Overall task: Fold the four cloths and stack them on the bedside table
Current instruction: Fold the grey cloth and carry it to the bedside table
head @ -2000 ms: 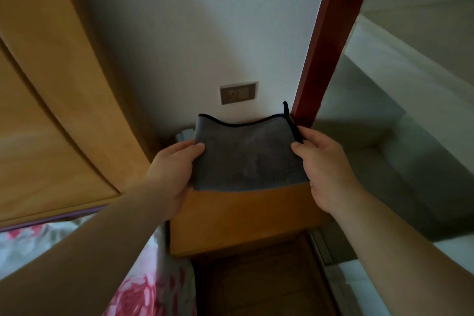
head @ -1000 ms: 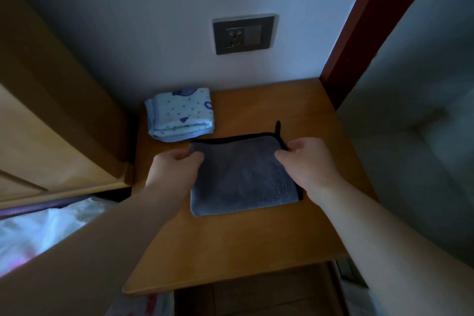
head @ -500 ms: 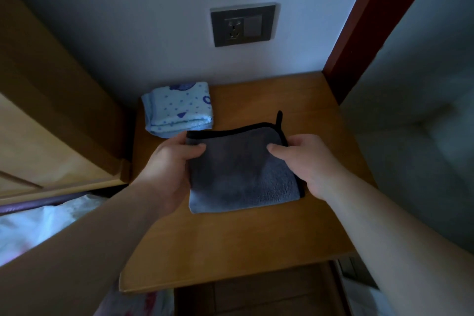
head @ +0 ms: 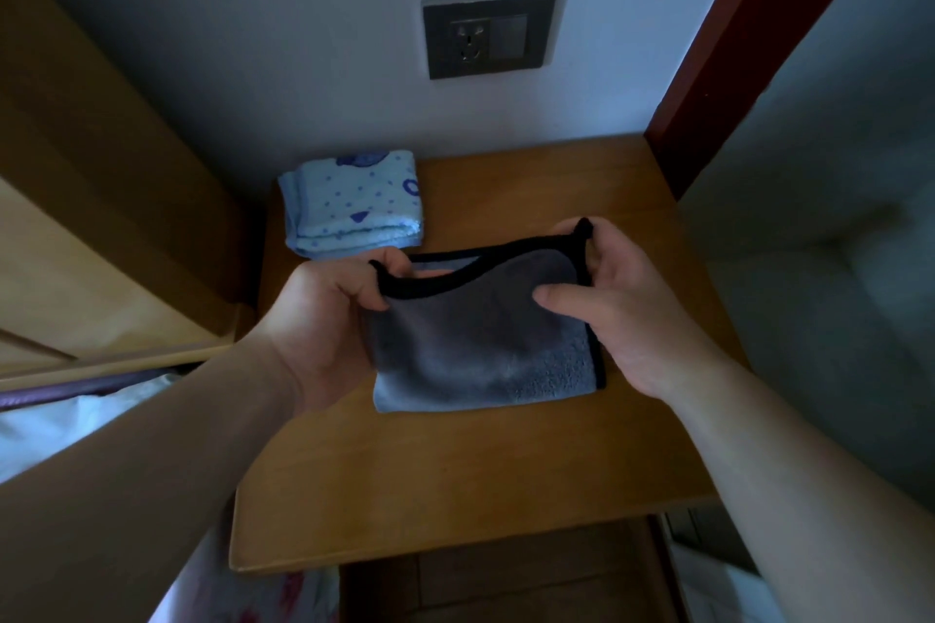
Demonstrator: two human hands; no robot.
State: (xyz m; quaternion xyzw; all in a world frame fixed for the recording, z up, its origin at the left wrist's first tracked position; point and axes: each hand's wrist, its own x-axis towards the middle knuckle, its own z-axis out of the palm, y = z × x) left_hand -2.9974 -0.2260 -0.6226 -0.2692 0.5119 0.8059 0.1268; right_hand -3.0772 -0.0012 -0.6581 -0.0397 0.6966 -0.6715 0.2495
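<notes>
From the head camera, the grey cloth, folded and edged in black, is over the middle of the wooden table. Whether its near edge touches the wood cannot be told. The left hand has its grip pinching the far left corner at the black hem. The right hand pinches the far right corner beside the small black loop, thumb lying on the top layer. The top layer gapes slightly from the one under it along the far edge. A folded light-blue patterned cloth lies at the table's far left corner, against the wall, below a wall socket.
</notes>
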